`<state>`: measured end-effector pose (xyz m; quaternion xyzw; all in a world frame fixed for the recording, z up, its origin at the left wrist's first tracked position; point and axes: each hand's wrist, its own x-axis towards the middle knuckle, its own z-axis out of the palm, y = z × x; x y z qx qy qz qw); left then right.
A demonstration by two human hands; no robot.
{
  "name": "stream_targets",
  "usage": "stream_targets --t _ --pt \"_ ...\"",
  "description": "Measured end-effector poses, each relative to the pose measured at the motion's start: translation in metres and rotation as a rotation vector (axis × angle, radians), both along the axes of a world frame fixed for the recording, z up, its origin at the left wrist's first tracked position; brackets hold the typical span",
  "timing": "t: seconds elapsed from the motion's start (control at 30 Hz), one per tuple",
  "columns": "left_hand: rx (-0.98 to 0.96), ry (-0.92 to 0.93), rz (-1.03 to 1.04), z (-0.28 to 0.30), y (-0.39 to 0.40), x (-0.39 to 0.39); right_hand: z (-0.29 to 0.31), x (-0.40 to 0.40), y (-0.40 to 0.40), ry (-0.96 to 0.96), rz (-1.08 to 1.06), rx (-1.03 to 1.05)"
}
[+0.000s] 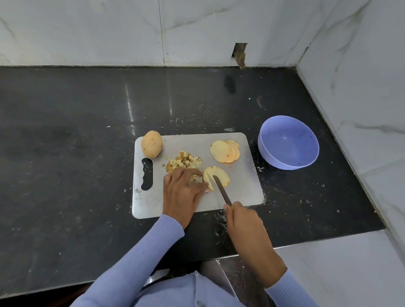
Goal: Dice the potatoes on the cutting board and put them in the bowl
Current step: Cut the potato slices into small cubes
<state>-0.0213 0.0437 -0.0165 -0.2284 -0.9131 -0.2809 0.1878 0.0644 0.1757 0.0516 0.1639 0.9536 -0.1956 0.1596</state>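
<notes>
While the left hand (180, 189) pins the firm, wet-slick potato slices (215, 176) mid-board on the cutting board (241, 189), the right hand (242, 220) grips the knife (222, 190); best held flat from above, the bowl (288, 142) well right.

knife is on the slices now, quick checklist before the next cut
1. Right hand grips the knife handle: ok.
2. Blade lies across the potato slices on the cutting board: ok.
3. Left hand steadies the slices; fingertips sit very close to the blade: not ok.
4. Diced pile sits clear of the cut line: ok.
5. Bowl empty, upright and beside the board: ok.
6. Blade sharpness: cannot tell.
</notes>
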Motion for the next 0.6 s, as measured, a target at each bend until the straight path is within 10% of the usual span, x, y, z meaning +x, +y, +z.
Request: stream_targets --t 0.6 --pt "0.023 -0.115 0.126 0.005 -0.001 -0.003 -0.004 -0.023 -0.018 0.000 0.045 -0.023"
